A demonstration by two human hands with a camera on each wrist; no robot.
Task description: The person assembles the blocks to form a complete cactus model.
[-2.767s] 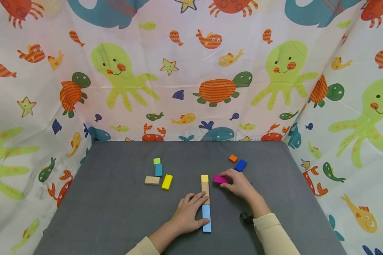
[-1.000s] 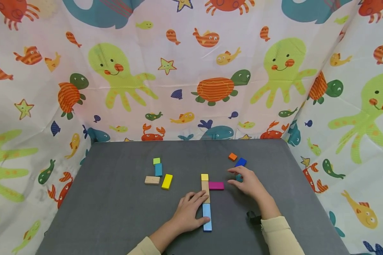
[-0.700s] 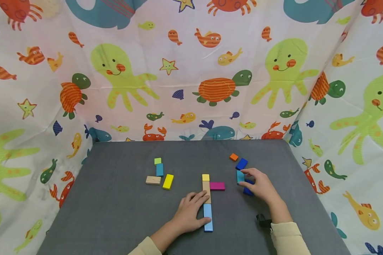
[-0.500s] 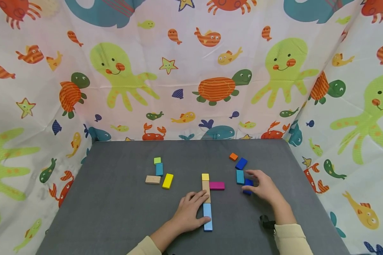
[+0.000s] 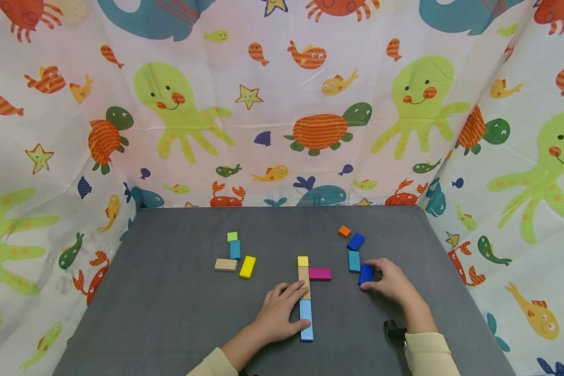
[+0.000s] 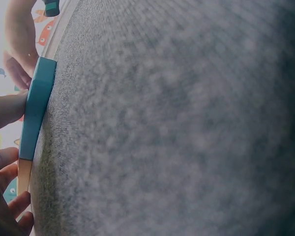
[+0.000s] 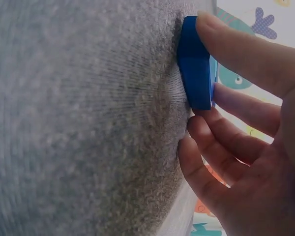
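Observation:
My right hand (image 5: 391, 281) pinches a dark blue block (image 5: 365, 274) between thumb and index finger; the block (image 7: 194, 66) lies on the cloth in the right wrist view. My left hand (image 5: 278, 315) rests along a column of blocks, fingertips on the natural wood block (image 5: 303, 274) and thumb on the light blue block (image 5: 306, 319). At the column's far end sits a small yellow block (image 5: 303, 261). A magenta block (image 5: 320, 274) lies crosswise against the wood block's right side. In the left wrist view the thumb touches the light blue block (image 6: 37, 110).
Right of the column lie a teal block (image 5: 354, 261), another dark blue block (image 5: 355, 241) and an orange block (image 5: 344, 231). To the left are a green block (image 5: 232, 236), a teal block (image 5: 235, 249), a wood block (image 5: 225, 265) and a yellow block (image 5: 247, 267). A patterned curtain (image 5: 282, 115) surrounds the grey table (image 5: 169, 313).
My right hand has set the magenta block against the column, let go, passed over the teal block and taken hold of the near dark blue block. My left hand has stayed put.

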